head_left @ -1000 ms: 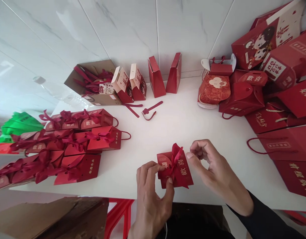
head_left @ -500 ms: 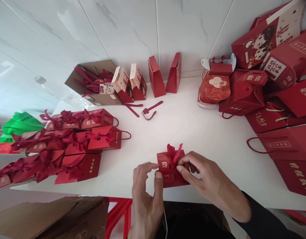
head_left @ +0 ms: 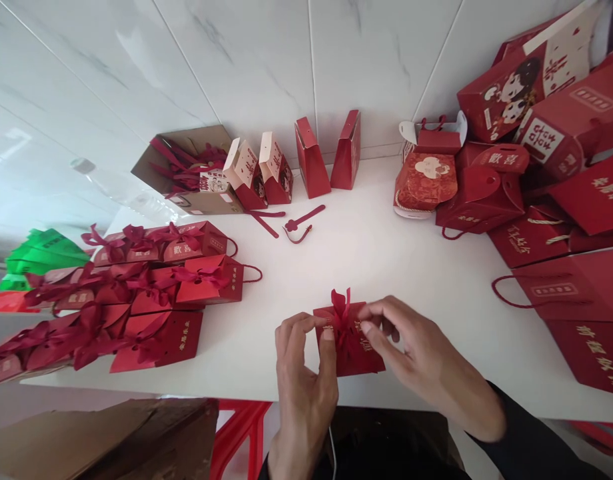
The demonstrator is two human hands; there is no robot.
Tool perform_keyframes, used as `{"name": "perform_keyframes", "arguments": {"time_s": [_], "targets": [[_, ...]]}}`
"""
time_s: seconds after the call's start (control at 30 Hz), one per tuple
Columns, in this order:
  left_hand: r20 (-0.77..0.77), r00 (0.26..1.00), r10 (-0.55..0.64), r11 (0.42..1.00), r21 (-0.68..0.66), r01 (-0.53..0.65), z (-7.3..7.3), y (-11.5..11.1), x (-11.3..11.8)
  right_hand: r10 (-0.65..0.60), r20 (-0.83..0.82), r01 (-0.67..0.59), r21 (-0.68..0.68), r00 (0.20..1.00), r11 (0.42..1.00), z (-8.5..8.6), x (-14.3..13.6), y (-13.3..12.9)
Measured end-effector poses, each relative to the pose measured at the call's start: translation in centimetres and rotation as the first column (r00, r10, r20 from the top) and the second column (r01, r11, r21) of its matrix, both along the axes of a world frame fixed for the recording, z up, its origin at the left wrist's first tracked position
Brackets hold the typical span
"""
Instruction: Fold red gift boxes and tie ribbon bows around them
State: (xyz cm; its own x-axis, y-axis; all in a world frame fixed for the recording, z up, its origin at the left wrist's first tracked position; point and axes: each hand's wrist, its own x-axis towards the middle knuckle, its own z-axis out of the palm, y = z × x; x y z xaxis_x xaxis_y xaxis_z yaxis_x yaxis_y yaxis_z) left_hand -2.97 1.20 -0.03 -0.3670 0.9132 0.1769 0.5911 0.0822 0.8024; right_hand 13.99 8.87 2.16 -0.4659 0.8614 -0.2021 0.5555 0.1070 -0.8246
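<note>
A small red gift box (head_left: 371, 360) sits at the front edge of the white table, with gold characters on its top. A dark red ribbon (head_left: 342, 308) is tied in a bow across its middle, one end standing up. My left hand (head_left: 306, 373) is at the box's left side, thumb and forefinger closed together at the ribbon. Opposite it, my right hand (head_left: 416, 353) pinches the ribbon on the right side, its other fingers curled. The fingertips partly hide the ribbon's loops.
Rows of ribboned red boxes (head_left: 161, 340) stand on the left. Behind them are a cardboard box (head_left: 211, 203) of ribbons and several upright boxes (head_left: 314, 163). Loose ribbon strips (head_left: 306, 219) lie mid-table. Red gift boxes (head_left: 481, 200) and bags (head_left: 566, 287) pile up on the right.
My left hand has moved right and up, from beside the box to the ribbon. The right hand stays near the right side. The box has turned slightly and its bow looks more spread.
</note>
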Motion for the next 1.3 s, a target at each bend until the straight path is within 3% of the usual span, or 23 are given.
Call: {"name": "perform_keyframes", "arguments": {"time_s": [0.1, 0.2, 0.4, 0.57, 0.73, 0.8, 0.87, 0.93, 1.0, 1.07, 1.17, 1.3], "targets": [[-0.003, 1.000, -0.002, 0.997, -0.083, 0.002, 0.5, -1.6, -0.4, -0.061, -0.045, 0.063, 0.040, 0.997, 0.997, -0.5, -0.4, 1.2], [0.005, 0.999, 0.053, 0.985, -0.163, -0.051, 0.2, -2.9, -0.5, -0.016, -0.082, 0.017, 0.021, 0.997, 1.000, -1.1, -1.1, 2.3], [0.120, 0.993, 0.014, 0.990, -0.143, 0.003, -0.2, -3.2, -0.9, 0.025, -0.139, -0.030, -0.031, 0.990, 0.999, -1.5, -1.8, 3.3], [0.338, 0.929, 0.150, 0.958, -0.282, -0.052, 1.0, -2.4, -0.5, -0.038, -0.141, 0.037, -0.007, 0.989, 0.999, -0.7, -0.9, 2.4], [0.355, 0.912, 0.207, 0.936, -0.343, -0.079, 1.2, -2.1, -0.3, 0.046, -0.005, -0.045, 0.167, 0.999, 0.985, -0.4, 0.0, 0.2], [0.264, 0.945, 0.194, 0.948, -0.297, -0.112, 1.0, -2.1, -0.4, 0.068, 0.033, -0.073, 0.195, 0.997, 0.978, -0.5, 0.2, -0.4], [0.108, 0.982, 0.156, 0.976, -0.170, -0.137, 0.8, -2.0, -0.3, 0.069, 0.030, -0.073, 0.176, 0.997, 0.982, -0.4, 0.2, -0.6], [-0.029, 0.997, 0.074, 0.996, -0.053, -0.075, 0.7, -1.6, -0.1, 0.074, 0.015, -0.076, 0.160, 0.997, 0.984, -0.4, 0.1, -0.5], [-0.094, 0.995, -0.023, 1.000, -0.016, 0.021, 0.5, -1.0, 0.5, 0.078, 0.004, -0.077, 0.176, 0.997, 0.981, -0.6, -0.1, -0.2], [-0.089, 0.995, -0.053, 0.998, -0.018, 0.052, 0.2, -0.3, 1.0, 0.081, -0.002, -0.079, 0.201, 0.997, 0.976, -0.8, -0.3, -0.1], [0.002, 1.000, 0.010, 0.999, -0.033, -0.010, -0.3, 0.8, 1.4, 0.076, -0.009, -0.073, 0.209, 0.997, 0.975, -1.2, -0.4, -0.1], [0.128, 0.990, 0.054, 0.997, -0.062, -0.046, -0.4, 1.0, 1.3, 0.041, -0.054, -0.035, 0.103, 0.998, 0.994, -1.1, -0.5, 0.2]]}}
